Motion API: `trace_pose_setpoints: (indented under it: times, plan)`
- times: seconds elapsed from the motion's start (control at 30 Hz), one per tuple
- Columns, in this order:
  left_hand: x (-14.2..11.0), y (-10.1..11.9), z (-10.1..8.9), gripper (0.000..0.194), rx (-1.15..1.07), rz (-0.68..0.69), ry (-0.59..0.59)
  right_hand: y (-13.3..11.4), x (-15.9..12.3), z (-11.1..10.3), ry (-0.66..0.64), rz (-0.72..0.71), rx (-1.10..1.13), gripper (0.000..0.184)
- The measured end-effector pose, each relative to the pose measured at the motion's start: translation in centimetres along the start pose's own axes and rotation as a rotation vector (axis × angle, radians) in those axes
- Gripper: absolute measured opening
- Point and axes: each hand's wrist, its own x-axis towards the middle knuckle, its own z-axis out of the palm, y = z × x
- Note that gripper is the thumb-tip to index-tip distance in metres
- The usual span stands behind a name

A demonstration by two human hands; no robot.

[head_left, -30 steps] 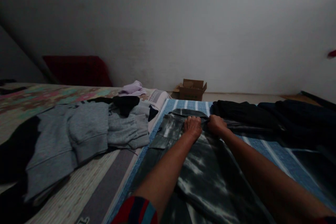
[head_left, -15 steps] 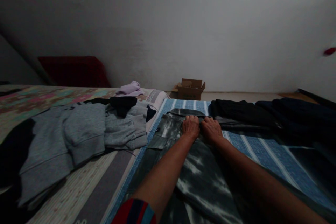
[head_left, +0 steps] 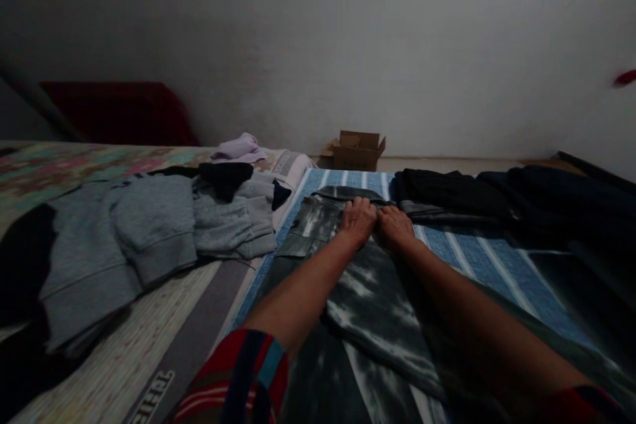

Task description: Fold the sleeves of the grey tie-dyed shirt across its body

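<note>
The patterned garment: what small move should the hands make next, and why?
I'd perhaps ease the right hand outward to smooth the garment: that hand sits close beside the left hand near the far end, while part of the garment seems to spread out to the right.

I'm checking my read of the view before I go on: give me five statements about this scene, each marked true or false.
1. The left hand and right hand both touch the dark tie-dyed garment. True.
2. The two hands are at opposite ends of the garment. False: they are close together, near its far end.
3. The grey clothing lies left of the garment. True.
4. The box is sealed. False: the cardboard box has its flaps open.
5. Dark folded clothes lie right of the garment. True.
</note>
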Motion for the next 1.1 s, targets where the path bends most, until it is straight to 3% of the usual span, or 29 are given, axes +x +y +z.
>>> trace_pose_setpoints:
  times: [0.2, 0.37, 0.73, 1.1]
  plan:
    - [-1.9, -0.6, 0.6, 0.025, -0.019, 0.156, -0.039, 0.1, -0.3, 0.0, 0.005, 0.020, 0.022, 0.028]
    - [-2.3, -0.9, 1.6, 0.034, -0.046, 0.141, -0.032, 0.3, -0.4, 0.0, -0.010, 0.045, 0.034, 0.028]
    - [-1.9, -0.6, 2.0, 0.032, -0.018, 0.151, -0.029, -0.3, -1.0, -1.0, -0.024, 0.049, 0.054, 0.033]
    - [-2.0, -0.7, 2.0, 0.028, -0.023, 0.173, 0.003, 0.3, -1.0, 0.4, -0.057, -0.001, 0.058, 0.031]
